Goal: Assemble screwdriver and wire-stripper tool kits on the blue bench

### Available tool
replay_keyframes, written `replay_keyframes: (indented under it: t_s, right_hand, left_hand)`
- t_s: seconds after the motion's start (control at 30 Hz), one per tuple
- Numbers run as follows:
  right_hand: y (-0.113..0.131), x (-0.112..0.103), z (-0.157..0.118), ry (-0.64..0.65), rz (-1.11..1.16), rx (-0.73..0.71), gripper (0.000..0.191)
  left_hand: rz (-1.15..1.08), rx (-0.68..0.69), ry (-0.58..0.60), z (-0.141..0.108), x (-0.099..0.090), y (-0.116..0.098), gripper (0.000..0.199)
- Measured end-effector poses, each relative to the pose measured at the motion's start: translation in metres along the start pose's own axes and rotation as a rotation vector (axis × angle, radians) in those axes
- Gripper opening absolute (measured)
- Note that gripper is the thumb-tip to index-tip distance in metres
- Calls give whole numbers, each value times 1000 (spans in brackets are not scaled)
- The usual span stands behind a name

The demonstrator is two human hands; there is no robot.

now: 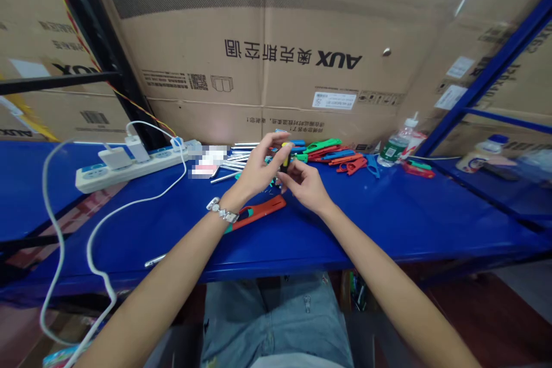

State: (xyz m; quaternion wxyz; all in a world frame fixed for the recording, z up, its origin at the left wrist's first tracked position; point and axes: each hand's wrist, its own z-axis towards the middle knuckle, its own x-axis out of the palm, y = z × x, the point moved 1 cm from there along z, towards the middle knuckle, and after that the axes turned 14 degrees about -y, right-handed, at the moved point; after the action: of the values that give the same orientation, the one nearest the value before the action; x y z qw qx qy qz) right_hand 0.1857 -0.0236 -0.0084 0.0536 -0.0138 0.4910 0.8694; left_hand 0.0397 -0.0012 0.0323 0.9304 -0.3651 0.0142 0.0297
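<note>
A small yellow and black object [285,156] stands between my two hands at the middle of the blue table. My left hand [264,165] is closed around its upper part, thumb and fingers curved over it. Just to the right, my right hand [305,183] is closed in a pinch near its lower end; what the fingertips grip is too small to make out. An orange-red plastic casing [268,207] with green parts lies below my left hand, partly behind the wrist. Silver metal tubes [233,164] lie left of my hands.
Red, blue and green plastic casings [340,154] are piled at the right rear. A clear bottle [393,146] stands beyond them. On the left, a white power strip [125,168] trails cables. One silver tube [155,260] lies near the front edge. Cardboard [276,29] walls the back.
</note>
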Motion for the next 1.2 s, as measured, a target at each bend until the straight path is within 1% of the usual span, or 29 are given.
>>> replay_keyframes:
  t_s: [0.07,0.1,0.17,0.23,0.3,0.33,0.37,0.47,0.5,0.53,0.6,0.67,0.7,0.73,0.8,0.87,0.93,1.0,1.1,1.13,1.2]
  right_hand:
    - [2,-1,-1,46,-30,-18,35]
    - [3,-1,-1,43,-43,-22,34]
    - [1,0,-1,-20,-60,-23,34]
    - [-1,2,-1,-101,-60,-13,38]
    - [-3,3,0,-121,-37,-7,42]
    - [-2,3,0,-103,-27,-12,43]
    - [-2,3,-1,-79,-25,-22,42]
    - [2,1,-2,-2,-53,-37,36]
    - [2,1,-2,8,-70,-37,35]
    - [2,1,-2,0,-87,-38,35]
    - [1,1,-2,-56,-109,-41,35]
    - [-2,2,-1,-110,-104,-39,34]
    - [-3,2,-1,-113,-91,-33,34]
    - [-4,2,-1,-102,-77,-27,34]
    - [-4,0,-2,-71,-65,-26,32]
    - [-3,-3,-2,-65,-65,-33,32]
    - [-1,-6,-2,-94,-57,-31,34]
    - [0,-9,0,-141,-40,-13,35]
    - [1,-15,2,-203,-60,12,34]
    - [1,-18,3,-221,-99,11,35]
    - [-1,-23,3,-255,-243,9,37]
  left_hand:
    - [12,21,72,0,-3,-4,28]
    - [25,29,73,0,-3,-5,26]
    - [41,34,8,1,-2,-5,20]
    - [34,32,-86,1,1,-4,21]
    - [32,35,-146,1,2,-3,27]
    - [33,38,-146,1,1,-3,27]
    - [34,40,-121,2,0,-3,25]
    - [54,54,25,3,-5,-5,22]
    - [66,57,49,3,-6,-5,22]
    - [75,57,45,4,-6,-5,20]
    - [70,43,-25,3,-5,-4,16]
    - [50,29,-105,3,-2,-2,21]
    - [43,26,-129,3,-1,-1,24]
    - [40,29,-144,3,0,-1,23]
    - [51,40,-155,4,-2,0,17]
    - [95,63,-144,6,-7,1,14]
    - [180,96,-70,5,-15,3,12]
    - [268,125,100,2,-23,6,8]
    - [361,118,413,-10,-30,13,8]
    - [385,109,489,-14,-31,15,8]
    - [418,84,584,-22,-30,18,10]
